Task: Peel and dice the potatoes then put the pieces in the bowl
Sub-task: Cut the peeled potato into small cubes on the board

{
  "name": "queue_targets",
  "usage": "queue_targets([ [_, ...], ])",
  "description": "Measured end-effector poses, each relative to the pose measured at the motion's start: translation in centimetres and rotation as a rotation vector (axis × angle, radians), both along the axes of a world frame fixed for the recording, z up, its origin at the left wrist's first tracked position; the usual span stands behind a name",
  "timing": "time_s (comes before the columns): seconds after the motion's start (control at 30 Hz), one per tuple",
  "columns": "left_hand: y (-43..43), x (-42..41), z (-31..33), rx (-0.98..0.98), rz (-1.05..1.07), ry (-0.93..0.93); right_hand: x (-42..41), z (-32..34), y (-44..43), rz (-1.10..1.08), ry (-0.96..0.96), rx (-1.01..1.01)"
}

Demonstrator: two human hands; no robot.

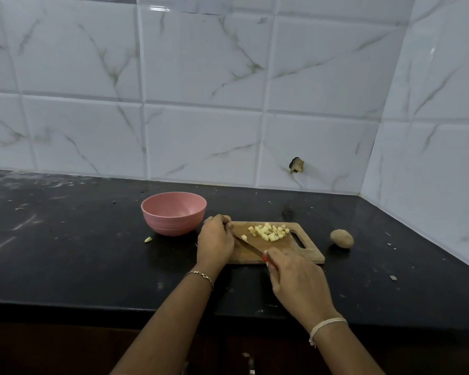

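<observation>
1. Tabletop (79, 253): black stone, smeared and flecked with scraps, set against a white marbled tile wall (201, 77).
2. Cutting board (306, 253): wooden, flat on the tabletop, handle slot at its right end.
3. Diced potato (268, 232): a heap of pale cubes on the far part of the board. One loose cube (244, 237) lies just beside the blade.
4. Knife (251, 247): red handle, blade slanting across the board towards its far left corner.
5. Right grip (295, 282): a bare hand, fingers wrapped round the knife handle; pale thread band at the wrist.
6. Left grip (215, 240): a bare hand, fingers curled down over the board's left end by the blade tip. Whether it holds anything cannot be told. Chain bracelet at the wrist.
7. Bowl (171, 226): pink, upright, just left of the board.
8. Whole potato (342, 238): unpeeled, on the tabletop near the board's right end.
9. Stray piece (147, 240): on the tabletop, front left of the bowl.
</observation>
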State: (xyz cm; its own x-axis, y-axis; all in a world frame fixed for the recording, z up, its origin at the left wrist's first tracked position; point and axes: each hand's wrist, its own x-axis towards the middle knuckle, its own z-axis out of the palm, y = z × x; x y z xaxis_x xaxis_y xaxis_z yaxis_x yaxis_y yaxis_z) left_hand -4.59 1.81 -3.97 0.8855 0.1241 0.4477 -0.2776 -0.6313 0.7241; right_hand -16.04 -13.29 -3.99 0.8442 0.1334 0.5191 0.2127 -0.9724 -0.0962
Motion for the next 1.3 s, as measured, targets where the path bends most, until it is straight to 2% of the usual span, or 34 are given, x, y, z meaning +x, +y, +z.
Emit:
queue_targets([
  [0.27,0.0,0.2,-0.5,0.106,-0.065,0.016,2.3,0.7,0.0,-0.113,-0.004,-0.125],
  [0.5,-0.6,-0.4,-0.3,0.508,-0.173,-0.167,2.7,0.6,-0.3,-0.155,-0.004,-0.097],
  [0.73,-1.6,0.9,1.0,0.775,-0.209,-0.154,2.8,0.5,-0.5,-0.176,-0.03,-0.047],
  [0.93,-1.8,2.2,2.4,0.894,-0.271,-0.145,2.9,0.4,-0.5,-0.182,-0.049,-0.034],
  [1.1,-2.0,2.9,2.8,0.909,-0.341,-0.184,3.1,0.3,-0.7,-0.162,-0.052,-0.02],
  [1.3,-1.9,4.1,2.8,0.951,-0.274,-0.148,3.0,0.3,-0.6,-0.209,-0.104,-0.009],
])
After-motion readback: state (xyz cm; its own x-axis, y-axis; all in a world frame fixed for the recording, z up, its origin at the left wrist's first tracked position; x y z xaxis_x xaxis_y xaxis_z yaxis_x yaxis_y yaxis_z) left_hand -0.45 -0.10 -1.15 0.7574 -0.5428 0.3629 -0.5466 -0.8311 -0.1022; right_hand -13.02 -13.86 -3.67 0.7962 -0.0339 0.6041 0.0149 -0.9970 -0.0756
